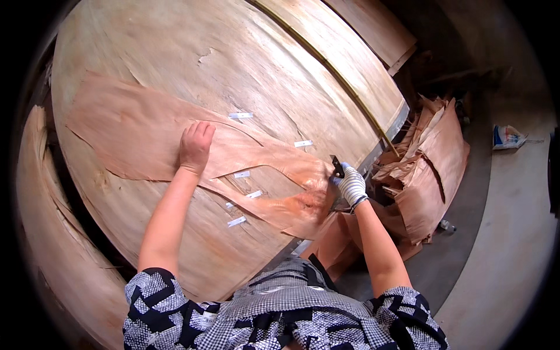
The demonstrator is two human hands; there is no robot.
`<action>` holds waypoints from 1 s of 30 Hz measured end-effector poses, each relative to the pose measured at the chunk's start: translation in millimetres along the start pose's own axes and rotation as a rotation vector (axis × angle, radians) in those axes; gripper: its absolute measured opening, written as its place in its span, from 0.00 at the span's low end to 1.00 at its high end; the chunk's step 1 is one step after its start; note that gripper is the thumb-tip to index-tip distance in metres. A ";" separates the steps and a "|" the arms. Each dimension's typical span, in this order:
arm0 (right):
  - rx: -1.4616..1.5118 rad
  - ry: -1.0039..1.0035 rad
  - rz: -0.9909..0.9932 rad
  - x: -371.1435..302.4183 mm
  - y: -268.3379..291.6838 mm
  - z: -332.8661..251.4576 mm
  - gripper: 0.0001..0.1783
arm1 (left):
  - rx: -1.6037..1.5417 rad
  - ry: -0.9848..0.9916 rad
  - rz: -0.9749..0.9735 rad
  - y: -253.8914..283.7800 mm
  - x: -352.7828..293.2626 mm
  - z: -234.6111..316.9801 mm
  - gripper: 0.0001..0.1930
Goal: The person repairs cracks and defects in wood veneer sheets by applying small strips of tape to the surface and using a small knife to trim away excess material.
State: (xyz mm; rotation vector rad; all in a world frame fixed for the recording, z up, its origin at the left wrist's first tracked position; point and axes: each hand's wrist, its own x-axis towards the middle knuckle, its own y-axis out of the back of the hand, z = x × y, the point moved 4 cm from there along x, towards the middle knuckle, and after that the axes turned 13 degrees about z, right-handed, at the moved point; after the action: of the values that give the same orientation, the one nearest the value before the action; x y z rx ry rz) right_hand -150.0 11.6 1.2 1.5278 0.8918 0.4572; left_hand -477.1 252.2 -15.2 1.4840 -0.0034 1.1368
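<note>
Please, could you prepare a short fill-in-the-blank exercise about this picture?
1. The right hand wears a white-and-grey striped ____.
2. The small, flat tool in that hand is coloured ____.
3. The bare hand on the thin, reddish-brown veneer sheet is the ____ one.

Missing words: glove; black; left.

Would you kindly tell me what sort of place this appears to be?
Probably a wood-veneer or plywood workshop: a thin reddish veneer sheet lies on a broad pale wood surface, and torn reddish sheets are heaped to its right.
</note>
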 end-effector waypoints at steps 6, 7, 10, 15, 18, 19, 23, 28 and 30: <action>0.067 -0.029 0.242 -14.0 8.6 -20.6 0.24 | 0.043 -0.017 -0.049 12.0 -18.9 2.8 0.11; 0.051 -0.035 0.244 -14.0 8.5 -16.7 0.24 | 0.028 0.005 -0.078 12.0 -18.3 5.3 0.12; -0.007 -0.019 0.103 -4.8 3.6 -6.6 0.19 | -0.003 0.045 -0.157 10.3 -17.7 10.0 0.13; 0.031 0.073 0.185 -32.2 15.0 -6.9 0.13 | 0.084 -0.032 -0.300 -4.5 -17.3 18.1 0.15; 0.235 0.301 0.254 -114.4 46.8 -54.5 0.11 | 0.235 -0.173 -0.280 -3.4 -39.2 -7.1 0.16; 0.316 0.334 0.256 -146.0 52.0 -56.5 0.12 | 0.221 -0.126 -0.342 -6.6 -37.5 -9.2 0.16; 0.479 0.401 0.254 -213.6 92.5 -88.1 0.11 | 0.095 0.047 -0.556 7.3 -6.5 14.8 0.20; 0.921 0.392 0.192 -241.7 122.5 -80.7 0.14 | 0.027 -0.128 -0.215 76.5 -29.1 31.5 0.23; 1.205 0.247 0.068 -257.9 137.1 -65.2 0.14 | -0.036 -0.058 -0.028 119.4 -44.5 56.0 0.22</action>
State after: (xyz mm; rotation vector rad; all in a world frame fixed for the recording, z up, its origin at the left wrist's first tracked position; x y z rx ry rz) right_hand -321.6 -133.8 198.6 2.6272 1.4327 0.1183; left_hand -535.0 148.7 57.8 1.4802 -0.0429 1.0658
